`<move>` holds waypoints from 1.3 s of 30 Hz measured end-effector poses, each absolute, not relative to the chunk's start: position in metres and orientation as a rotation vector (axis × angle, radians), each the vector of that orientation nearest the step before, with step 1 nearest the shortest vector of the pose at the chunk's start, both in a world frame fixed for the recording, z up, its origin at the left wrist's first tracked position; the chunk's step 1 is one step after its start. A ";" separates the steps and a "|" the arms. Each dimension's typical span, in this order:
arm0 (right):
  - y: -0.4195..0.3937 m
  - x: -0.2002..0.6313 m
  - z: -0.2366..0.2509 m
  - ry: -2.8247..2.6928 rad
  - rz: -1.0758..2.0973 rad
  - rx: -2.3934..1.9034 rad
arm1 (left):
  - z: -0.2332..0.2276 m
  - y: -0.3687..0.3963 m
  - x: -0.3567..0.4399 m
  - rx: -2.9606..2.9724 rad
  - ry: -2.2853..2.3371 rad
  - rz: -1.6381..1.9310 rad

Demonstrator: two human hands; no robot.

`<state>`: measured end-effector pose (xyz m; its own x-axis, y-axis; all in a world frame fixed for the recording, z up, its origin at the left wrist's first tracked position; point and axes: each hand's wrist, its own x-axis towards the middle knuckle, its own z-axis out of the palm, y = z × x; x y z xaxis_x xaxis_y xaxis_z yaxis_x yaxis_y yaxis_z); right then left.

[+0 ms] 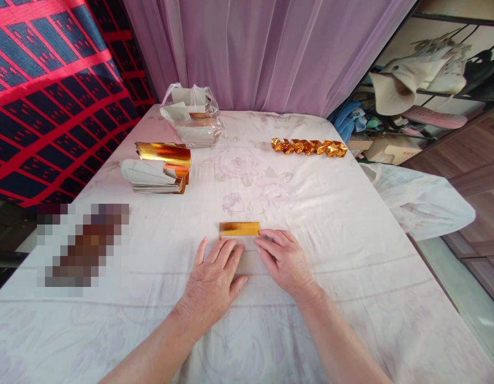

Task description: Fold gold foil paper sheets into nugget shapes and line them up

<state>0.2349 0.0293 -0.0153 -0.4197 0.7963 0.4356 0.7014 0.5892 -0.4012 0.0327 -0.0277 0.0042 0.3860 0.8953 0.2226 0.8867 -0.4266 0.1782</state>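
Note:
A folded strip of gold foil paper [239, 229] lies flat on the floral tablecloth in front of me. At its lower left edge rest the fingertips of my left hand [213, 277], spread and lying flat. My right hand [285, 260] touches the strip's right end with its fingers stretched out, palm down. Farther off to the left is a stack of gold foil paper [167, 152] with pale backs, partly curled over. A row of folded gold foil pieces [309, 147] sits at the back right.
A clear plastic bag [193, 117] of more paper stands at the table's far left, before a purple curtain [247, 53]. A blurred-out item [87, 245] lies left. Beyond the right edge are a white plastic bag [427, 202] and a shelf with caps and shoes [447, 74].

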 end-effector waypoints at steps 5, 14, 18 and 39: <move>0.029 0.234 -0.015 -2.225 0.201 -1.194 | 0.003 -0.028 0.034 2.586 1.685 0.465; 0.030 0.235 -0.016 -2.230 0.209 -1.202 | 0.002 -0.028 0.035 2.574 1.714 0.467; 0.030 0.235 -0.016 -2.230 0.215 -1.198 | 0.002 -0.028 0.034 2.576 1.711 0.466; 0.029 0.235 -0.016 -2.237 0.232 -1.202 | 0.002 -0.029 0.034 2.584 1.701 0.479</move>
